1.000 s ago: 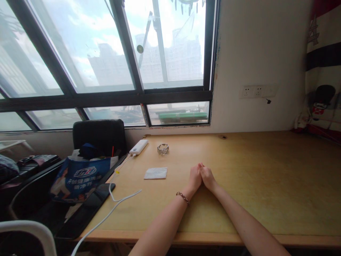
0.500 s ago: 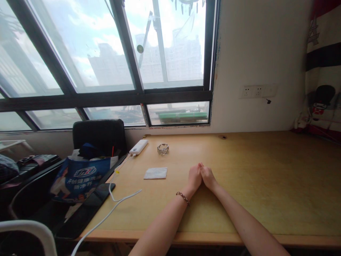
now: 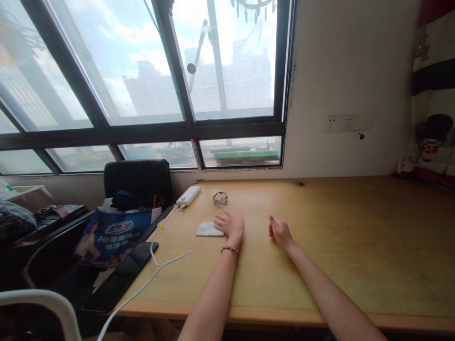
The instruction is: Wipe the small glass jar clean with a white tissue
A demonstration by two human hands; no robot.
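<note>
On the pale wooden desk [image 3: 320, 237] under the dark-framed window [image 3: 149, 94], your left hand [image 3: 232, 223] lies flat with its fingers spread and released, the fingertips touching the near edge of a small white folded cloth square [image 3: 207, 229]; it grasps nothing. Your right hand [image 3: 280, 232] rests apart from it, loosely curled on its side on the bare wood, also holding nothing. Just beyond the cloth stands a small clear glass dish with a scalloped rim [image 3: 220, 198], and to its left a white rectangular power bank [image 3: 188, 195] sits at the desk's back corner, its white cable [image 3: 156, 265] trailing toward you over the left edge beside a black phone [image 3: 122, 277]. From here, a careless sweep of your left hand could likely push the cloth into the glass dish and tip it, or snag the loose cable and drag the power bank off the edge. Beyond the desk's left side, a black chair [image 3: 138, 182] carries a blue printed bag [image 3: 112, 234]; its contents are hidden. Whether the dish holds anything cannot be made out, and both forearms are cut off by the bottom of the view.
</note>
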